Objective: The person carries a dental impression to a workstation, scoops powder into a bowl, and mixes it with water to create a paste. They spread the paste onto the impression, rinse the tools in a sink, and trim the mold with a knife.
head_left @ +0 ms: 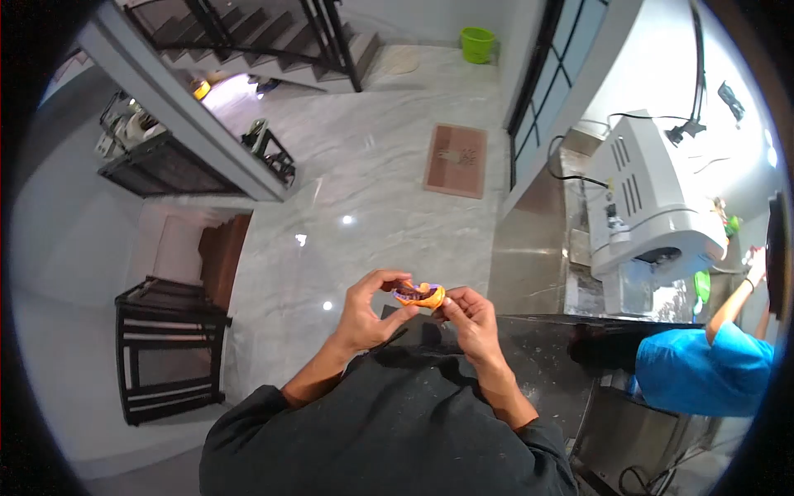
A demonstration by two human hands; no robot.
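A small orange and purple item with a dark brown middle is held in front of my dark shirt, between both hands. My left hand pinches its left end, with the thumb below and the fingers above. My right hand grips its right end between thumb and fingertips. It looks like an opened wrapper with something dark inside, but it is too small to be sure.
A pinkish mat lies on the grey tiled floor, and a green bucket stands farther back. At right, a white machine sits on a metal counter, near a person in a blue shirt. A dark rack stands at left.
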